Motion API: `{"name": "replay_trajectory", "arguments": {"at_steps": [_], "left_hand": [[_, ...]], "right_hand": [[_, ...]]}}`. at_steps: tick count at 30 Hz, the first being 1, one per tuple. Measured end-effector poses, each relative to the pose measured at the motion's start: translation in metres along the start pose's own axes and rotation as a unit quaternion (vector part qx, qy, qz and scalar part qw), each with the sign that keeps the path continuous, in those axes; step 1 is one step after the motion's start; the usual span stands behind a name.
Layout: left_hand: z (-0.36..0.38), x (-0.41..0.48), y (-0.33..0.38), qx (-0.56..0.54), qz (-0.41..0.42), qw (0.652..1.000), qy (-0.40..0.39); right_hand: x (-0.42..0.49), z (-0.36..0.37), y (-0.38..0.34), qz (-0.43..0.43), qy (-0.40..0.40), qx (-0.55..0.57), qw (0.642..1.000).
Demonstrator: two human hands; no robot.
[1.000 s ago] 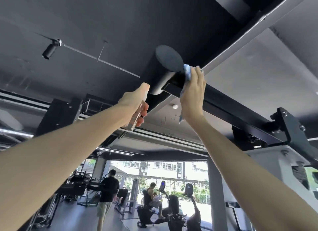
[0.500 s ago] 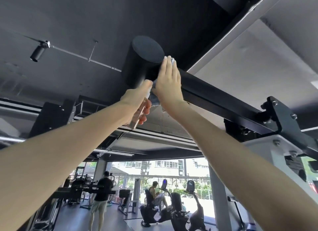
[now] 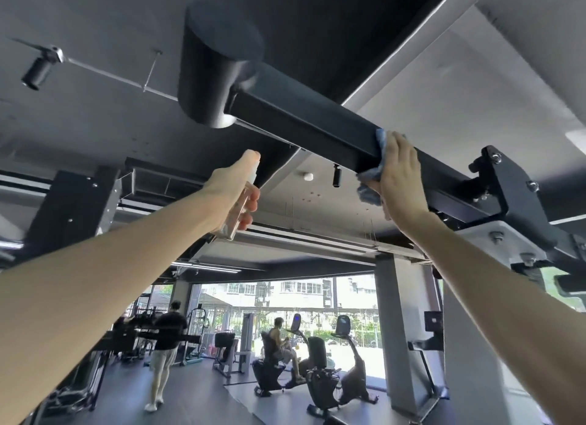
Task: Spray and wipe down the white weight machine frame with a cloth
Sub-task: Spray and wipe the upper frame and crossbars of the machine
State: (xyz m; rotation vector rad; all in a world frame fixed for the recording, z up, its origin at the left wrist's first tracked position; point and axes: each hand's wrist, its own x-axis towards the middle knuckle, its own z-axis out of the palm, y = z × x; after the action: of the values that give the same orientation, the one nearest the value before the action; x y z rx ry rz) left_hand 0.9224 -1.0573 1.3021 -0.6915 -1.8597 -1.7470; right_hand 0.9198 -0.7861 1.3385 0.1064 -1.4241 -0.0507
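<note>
I look up at a black square bar (image 3: 304,120) overhead, ending in a black round pad (image 3: 215,66) at its far left end. My right hand (image 3: 400,177) presses a blue cloth (image 3: 371,174) against the bar's side, well right of the pad, near the black bracket (image 3: 504,183). My left hand (image 3: 233,190) is raised below the bar, gripping a small clear spray bottle (image 3: 239,209) with its nozzle up. The white machine frame (image 3: 494,244) sits under the bracket at the right.
A grey column (image 3: 399,336) stands ahead to the right. Far below, a person (image 3: 165,348) walks across the gym floor and another (image 3: 279,345) sits on an exercise bike near more bikes (image 3: 348,370). Ceiling lamps (image 3: 38,71) and ducts hang above.
My right hand slid the cloth along the bar from the round pad's base to the right, toward the bracket. My left hand kept the bottle raised in about the same spot.
</note>
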Motion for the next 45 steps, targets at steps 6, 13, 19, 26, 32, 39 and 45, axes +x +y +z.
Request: {"name": "replay_trajectory", "arguments": {"at_steps": [6,13,19,26,32,39,45], "left_hand": [[0.018,0.006,-0.004,-0.010,0.001,1.000,0.006],[0.030,0.013,-0.017,-0.003,-0.016,1.000,0.001],[0.041,0.010,-0.019,0.027,0.002,1.000,-0.016],[0.057,0.013,-0.016,0.028,0.006,0.999,-0.014],[0.078,0.019,-0.023,0.017,0.004,1.000,-0.023],[0.070,0.020,-0.034,0.044,-0.002,0.999,-0.004],[0.077,0.020,-0.030,0.042,0.002,0.999,-0.016]], "right_hand": [[0.056,0.000,-0.106,-0.167,0.052,-0.019,0.984],[0.050,0.004,-0.070,-0.173,0.060,0.023,0.983],[0.011,-0.002,0.029,-0.015,-0.027,0.050,0.998],[0.044,-0.014,-0.009,-0.092,-0.073,0.099,0.988],[0.074,-0.006,-0.086,-0.180,0.013,0.105,0.978],[0.039,0.004,0.034,-0.005,0.042,0.051,0.998],[0.077,0.000,-0.064,-0.054,0.051,0.162,0.984]]}}
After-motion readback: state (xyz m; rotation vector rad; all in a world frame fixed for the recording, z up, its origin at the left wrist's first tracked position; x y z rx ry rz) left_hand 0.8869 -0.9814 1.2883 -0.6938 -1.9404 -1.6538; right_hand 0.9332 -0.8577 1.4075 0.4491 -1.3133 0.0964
